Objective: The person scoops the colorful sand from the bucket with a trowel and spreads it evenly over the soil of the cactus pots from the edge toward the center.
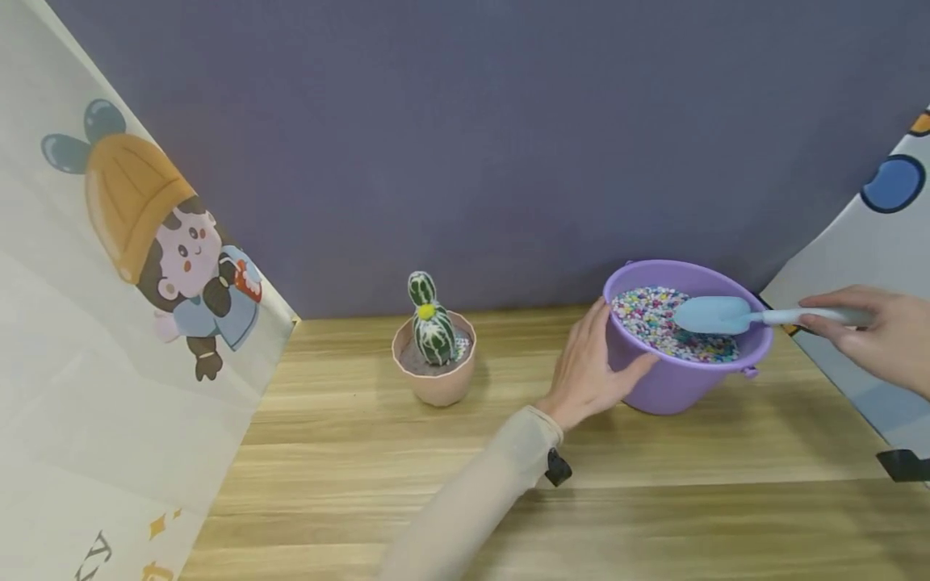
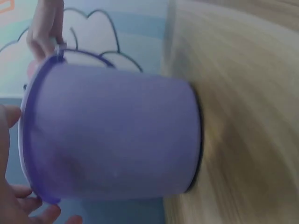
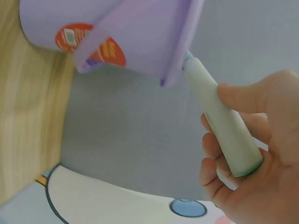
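My right hand (image 1: 872, 331) grips the pale handle of a light blue toy shovel (image 1: 715, 315). The blade is just over or touching the small multicoloured beads (image 1: 647, 319) inside a purple bucket (image 1: 672, 387); whether it touches them I cannot tell. The right wrist view shows fingers and thumb wrapped about the shovel handle (image 3: 224, 121). My left hand (image 1: 592, 371) holds the bucket by its left side near the rim, thumb toward the front and fingers farther back. In the left wrist view the bucket (image 2: 112, 135) stands upright on the table.
A potted cactus (image 1: 433, 335) in a pink pot (image 1: 439, 391) stands left of the bucket on the wooden table (image 1: 327, 468). A few beads lie on its soil. A dark grey panel (image 1: 465, 145) rises behind, with printed white panels (image 1: 87, 387) at both sides.
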Motion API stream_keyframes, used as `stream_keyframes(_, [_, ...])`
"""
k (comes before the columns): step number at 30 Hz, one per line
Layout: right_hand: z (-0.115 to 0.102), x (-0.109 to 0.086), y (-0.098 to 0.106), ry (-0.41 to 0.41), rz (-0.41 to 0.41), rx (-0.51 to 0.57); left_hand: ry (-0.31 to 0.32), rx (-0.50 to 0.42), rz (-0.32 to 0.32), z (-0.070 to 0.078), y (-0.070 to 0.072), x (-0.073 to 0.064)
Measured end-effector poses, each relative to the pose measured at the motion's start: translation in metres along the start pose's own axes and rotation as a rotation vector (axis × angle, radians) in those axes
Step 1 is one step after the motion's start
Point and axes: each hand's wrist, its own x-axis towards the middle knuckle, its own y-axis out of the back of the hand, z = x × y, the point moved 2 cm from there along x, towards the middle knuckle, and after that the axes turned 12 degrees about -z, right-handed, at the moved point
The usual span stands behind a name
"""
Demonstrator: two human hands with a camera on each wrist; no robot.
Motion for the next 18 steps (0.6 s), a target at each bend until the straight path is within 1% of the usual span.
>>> stream_keyframes(3, [-0.001,-0.004,0.005,0.011,0.034,0.012,0.029,-0.029,-0.014,-0.004,0.003,0.005])
stream_keyframes(5, [-0.001,-0.004,0.008,0.036,0.053,0.012,0.050,-0.047,-0.022,-0.006,0.004,0.007])
stream_keyframes(8, [-0.005,0.000,0.013,0.050,0.045,-0.034,0.055,-0.069,-0.032,-0.009,0.005,0.008])
stream_keyframes(10, [-0.009,0.005,0.017,0.054,0.030,-0.090,0.054,-0.074,-0.027,-0.010,0.005,0.008])
stream_keyframes(13, [-0.019,0.012,0.020,0.035,-0.017,-0.174,0.048,-0.070,-0.018,-0.012,0.006,0.008])
stream_keyframes(16, [-0.024,0.015,0.016,0.029,-0.067,-0.224,0.040,-0.055,-0.014,-0.013,0.006,0.008])
stream_keyframes(18, [-0.027,0.017,0.009,0.059,-0.073,-0.229,0.040,-0.050,-0.015,-0.013,0.005,0.008])
